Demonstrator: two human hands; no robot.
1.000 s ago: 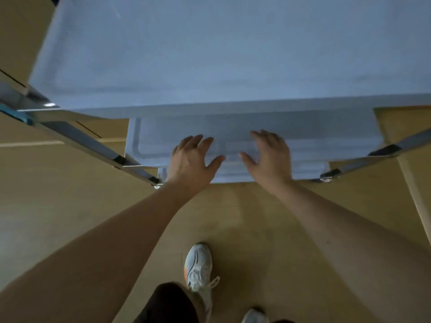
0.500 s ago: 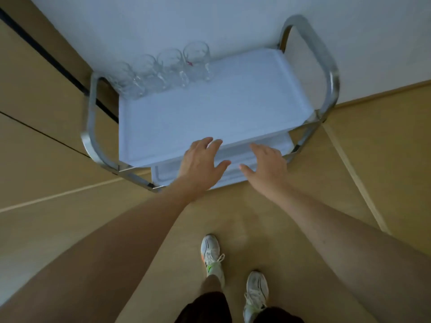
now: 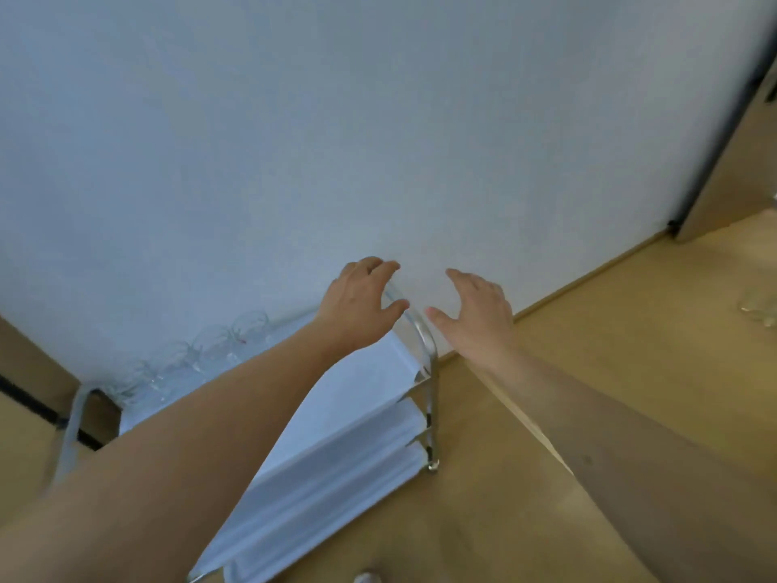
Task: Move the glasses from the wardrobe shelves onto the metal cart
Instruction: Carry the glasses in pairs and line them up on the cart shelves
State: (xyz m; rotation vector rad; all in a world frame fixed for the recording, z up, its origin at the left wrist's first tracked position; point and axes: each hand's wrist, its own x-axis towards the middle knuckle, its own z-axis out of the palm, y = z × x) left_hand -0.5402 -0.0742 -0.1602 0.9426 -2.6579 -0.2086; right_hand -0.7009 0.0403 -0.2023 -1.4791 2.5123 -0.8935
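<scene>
A pale wall [image 3: 336, 140] fills the space above and beyond both hands. A wooden floor [image 3: 609, 393] is seen under and to the right of the right hand. The cart [image 3: 361, 397] is set against the wall, below and to the left of the hands; three white shelves are stacked in its metal frame, and its curved handle [image 3: 422, 338] rises between the two hands, just beside the left thumb. Whether the handle is touched by that thumb cannot be told.

Both forearms are stretched forward. The left forearm is laid across the view over the cart's top shelf, hiding part of it. The left hand [image 3: 357, 305] is held above the cart's right end with fingers loosely spread and slightly bent, and nothing is gripped in it. The right hand [image 3: 475, 313] is held just to the right of the handle, over the seam of wall and floor, fingers straight and relaxed, and nothing is held in it either. The hands are kept near each other but apart.

The glasses [image 3: 202, 355] are seen in a row at the back of the top shelf, by the wall, well to the left of and below the left hand. They are blurred, so no count is given. Another glass object [image 3: 759, 307] is seen on the floor far to the right of the right hand, cut by the edge.
</scene>
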